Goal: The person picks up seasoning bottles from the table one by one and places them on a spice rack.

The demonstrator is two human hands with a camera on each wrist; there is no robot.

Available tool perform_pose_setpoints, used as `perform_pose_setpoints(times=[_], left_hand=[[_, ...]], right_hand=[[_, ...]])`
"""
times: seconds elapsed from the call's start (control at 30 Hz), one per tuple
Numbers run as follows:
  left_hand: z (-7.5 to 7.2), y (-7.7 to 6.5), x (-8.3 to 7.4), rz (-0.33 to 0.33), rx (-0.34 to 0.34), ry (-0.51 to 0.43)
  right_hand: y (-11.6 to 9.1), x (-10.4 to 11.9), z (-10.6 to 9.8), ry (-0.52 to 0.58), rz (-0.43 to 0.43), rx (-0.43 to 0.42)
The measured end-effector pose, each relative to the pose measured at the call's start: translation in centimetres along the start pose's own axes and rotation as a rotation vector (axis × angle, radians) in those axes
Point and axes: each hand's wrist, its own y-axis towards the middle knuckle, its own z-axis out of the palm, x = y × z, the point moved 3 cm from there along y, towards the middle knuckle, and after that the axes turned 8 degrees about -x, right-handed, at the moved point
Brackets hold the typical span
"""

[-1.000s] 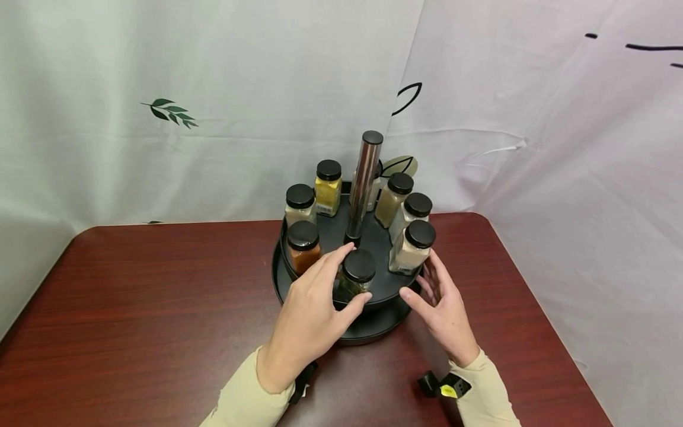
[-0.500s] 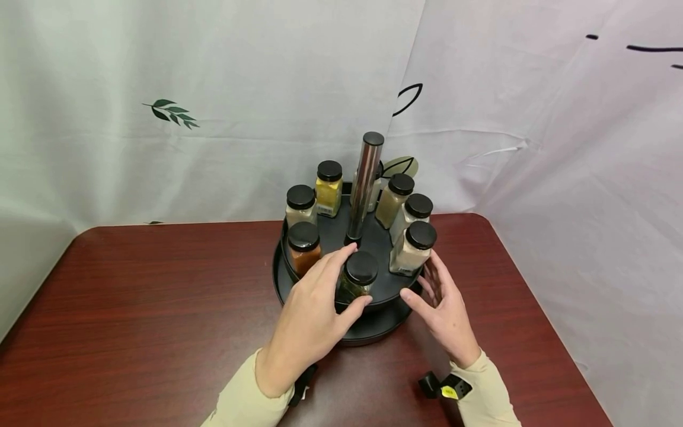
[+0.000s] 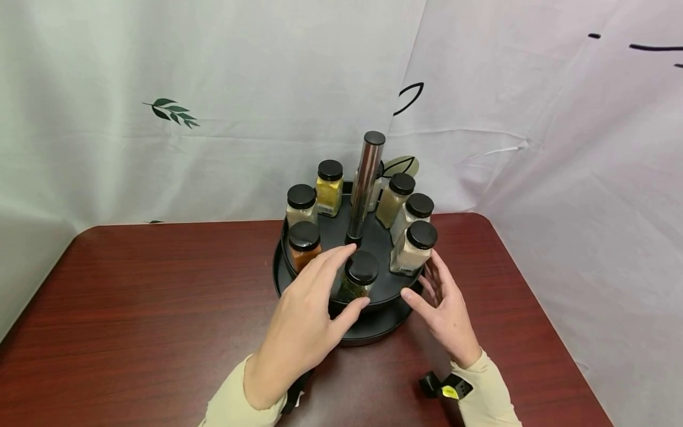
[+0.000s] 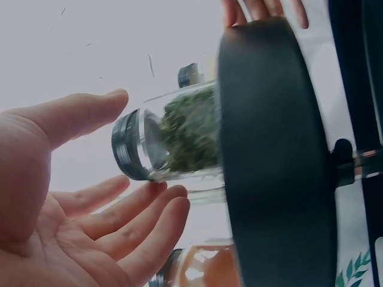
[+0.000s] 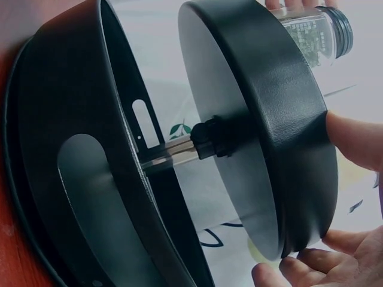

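A square glass spice jar (image 3: 358, 287) with a black lid and dark green flakes stands near the front of a black two-tier turntable's upper tray (image 3: 380, 246). Around that jar my left hand (image 3: 299, 326) is spread. In the left wrist view its thumb is apart from the lid (image 4: 125, 143), with the fingers loose just beneath the jar. My right hand (image 3: 448, 317) holds the upper tray's right front rim. Thumb and curled fingers (image 5: 302, 272) meet the tray wall (image 5: 293, 119) in the right wrist view.
Several other black-lidded spice jars, including a yellow one (image 3: 329, 193) and an orange one (image 3: 305, 255), stand round the upper tray. A metal post (image 3: 366, 184) rises from its middle. Below is the wider lower tray (image 3: 373, 326), on a red-brown table (image 3: 160, 308) backed by white cloth (image 3: 256, 166).
My left hand has drawn back slightly to the lower left, opening a gap from the green-flake jar. The right hand stays at the tray rim.
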Motion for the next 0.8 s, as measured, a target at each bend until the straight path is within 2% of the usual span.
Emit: perform_pose_setpoints(times=[0.13,0.27,0.4,0.57,0.8], left_hand=[[-1.3,0.3,-0.3,0.038,-0.062,-0.049],[-2.7,0.7,-0.3,0.083,-0.157,-0.103],[-4.1,1.1,0.1,0.098,-0.246,-0.112],[-5.4,1.4,1.3,0.055,-0.309,-0.082],[-7.0,1.6,4.1,-0.066,-0.349,-0.011]], right_hand=[[0.0,0.1,0.0,-0.001,0.001,0.000],[0.0,0.1,0.0,0.001,0.004,-0.001],[0.1,0.0,-0.1,-0.001,0.009,0.000],[0.1,0.1,-0.2,-0.006,0.002,0.000],[0.2,0.2,-1.0,0.000,-0.015,0.006]])
